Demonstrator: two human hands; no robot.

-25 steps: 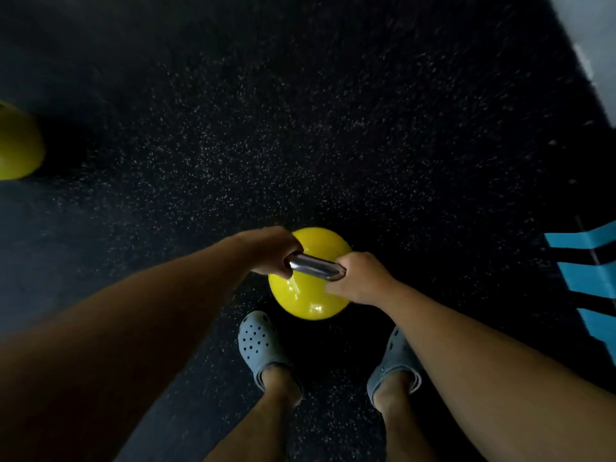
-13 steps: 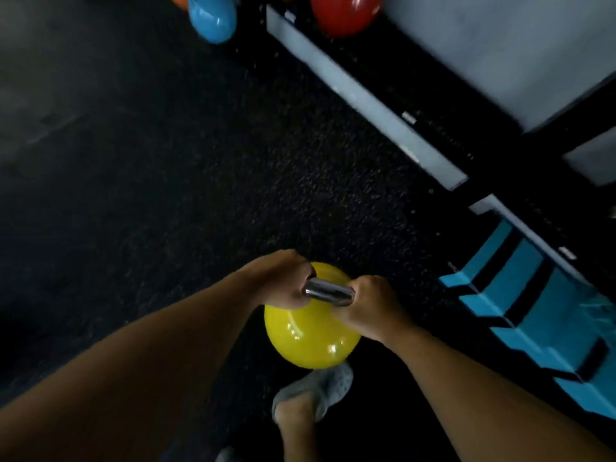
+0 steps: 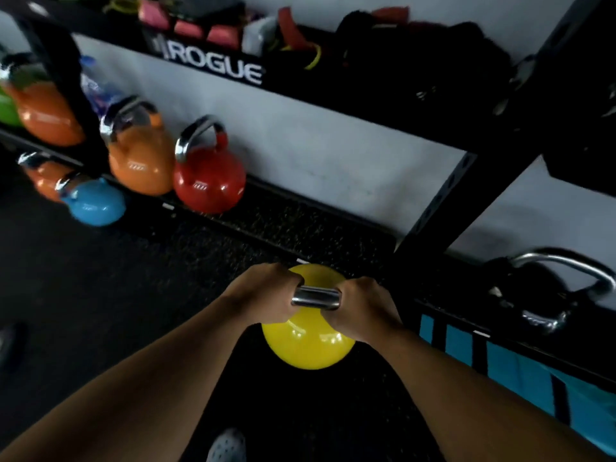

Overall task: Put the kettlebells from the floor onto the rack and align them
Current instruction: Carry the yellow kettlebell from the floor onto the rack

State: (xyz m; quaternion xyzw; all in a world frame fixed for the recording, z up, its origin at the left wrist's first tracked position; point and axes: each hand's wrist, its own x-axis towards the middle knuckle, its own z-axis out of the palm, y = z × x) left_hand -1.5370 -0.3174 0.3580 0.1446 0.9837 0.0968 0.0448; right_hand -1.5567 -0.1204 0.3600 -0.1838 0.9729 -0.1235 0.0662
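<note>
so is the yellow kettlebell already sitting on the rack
No, the yellow kettlebell hangs in the air, held by its handle in the left hand and right hand.

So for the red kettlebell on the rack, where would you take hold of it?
By the steel handle of the red kettlebell, coming from above and in front. The loop stands upright over the round body, open toward the viewer, with the orange kettlebell close beside it, so a side approach looks cramped.

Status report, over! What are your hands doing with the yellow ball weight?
Left hand and right hand both clamped on the yellow kettlebell handle. Kettlebell carried in front of the rack. Shelf stretch right of the red kettlebell open.
</note>
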